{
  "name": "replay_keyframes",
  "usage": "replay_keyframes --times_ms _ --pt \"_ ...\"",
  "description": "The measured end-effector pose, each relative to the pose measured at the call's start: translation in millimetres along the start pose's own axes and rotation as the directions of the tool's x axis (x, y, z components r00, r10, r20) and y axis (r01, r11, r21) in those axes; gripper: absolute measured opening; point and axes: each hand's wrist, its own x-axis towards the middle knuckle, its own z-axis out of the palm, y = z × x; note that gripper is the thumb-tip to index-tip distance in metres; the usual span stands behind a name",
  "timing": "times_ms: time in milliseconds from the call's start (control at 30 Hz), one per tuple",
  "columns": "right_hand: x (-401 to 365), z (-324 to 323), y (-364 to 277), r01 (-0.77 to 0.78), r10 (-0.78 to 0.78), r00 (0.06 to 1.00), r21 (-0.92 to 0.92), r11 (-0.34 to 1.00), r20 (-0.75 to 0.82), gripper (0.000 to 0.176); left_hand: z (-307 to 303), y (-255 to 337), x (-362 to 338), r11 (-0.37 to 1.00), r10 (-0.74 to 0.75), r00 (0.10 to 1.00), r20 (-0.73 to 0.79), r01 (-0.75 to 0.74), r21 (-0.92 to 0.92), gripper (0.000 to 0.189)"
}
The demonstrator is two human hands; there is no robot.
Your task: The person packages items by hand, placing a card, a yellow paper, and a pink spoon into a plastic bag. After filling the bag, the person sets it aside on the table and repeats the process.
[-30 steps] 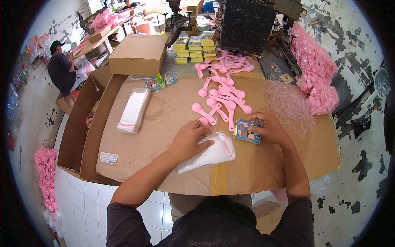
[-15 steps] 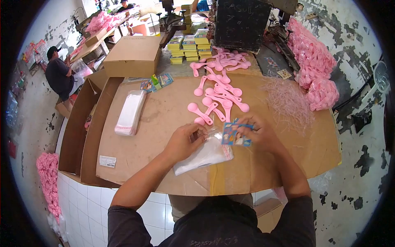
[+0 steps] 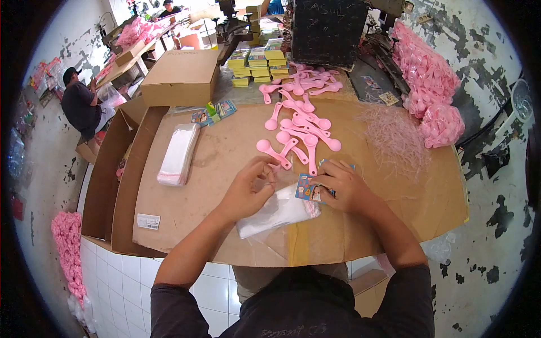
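Note:
My right hand (image 3: pixel 342 187) grips a small blue printed card (image 3: pixel 305 188) over the right end of a stack of clear plastic bags (image 3: pixel 273 217). Just left of the card, my left hand (image 3: pixel 251 188) has its thumb and fingers pinched at the edge of a clear bag above the stack. Several pink measuring spoons (image 3: pixel 311 147) lie loosely beyond my hands. Both hands are above the cardboard-covered table (image 3: pixel 220 152).
A second bag stack (image 3: pixel 179 155) lies at the left, near a label (image 3: pixel 147 221). A closed box (image 3: pixel 180 78), card stacks (image 3: pixel 259 63) and a black box (image 3: pixel 327 34) stand behind. Pink strands (image 3: pixel 394 135) lie right. A person (image 3: pixel 81 104) is at the far left.
My right hand has moved slightly down and left with the card, which now lies over the bag stack. My left hand has shifted little.

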Motion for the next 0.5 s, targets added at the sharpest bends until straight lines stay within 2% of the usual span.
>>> replay_keyframes --times_ms 33,133,233,333,433,500 --pt "-1 -2 1 -0.001 0.001 1.0 0.017 1.0 -0.002 0.024 -1 1 2 0.996 0.088 0.996 -0.033 -0.087 0.019 0.011" --pt "-4 -10 2 -0.218 0.207 0.976 0.323 0.921 0.069 0.029 -8 8 -1 0.918 -0.191 0.981 0.038 0.192 -0.347 0.016" --pt "0 -11 0 -0.229 0.288 0.949 0.353 0.907 -0.125 0.03 -5 20 3 0.783 -0.241 0.965 0.103 0.256 -0.567 0.022" --pt "1 -8 -4 -0.338 0.492 0.869 0.668 0.663 -0.048 0.031 -2 21 5 0.754 -0.297 0.945 0.139 0.321 -0.573 0.028" --pt "-1 -1 4 -0.296 0.471 0.877 0.665 0.685 -0.096 0.029 6 20 4 0.818 -0.294 0.953 0.073 0.29 -0.496 0.032" --pt "1 -2 2 -0.287 0.503 0.857 0.71 0.643 -0.109 0.029 10 20 4 0.786 -0.298 0.952 0.073 0.288 -0.547 0.034"
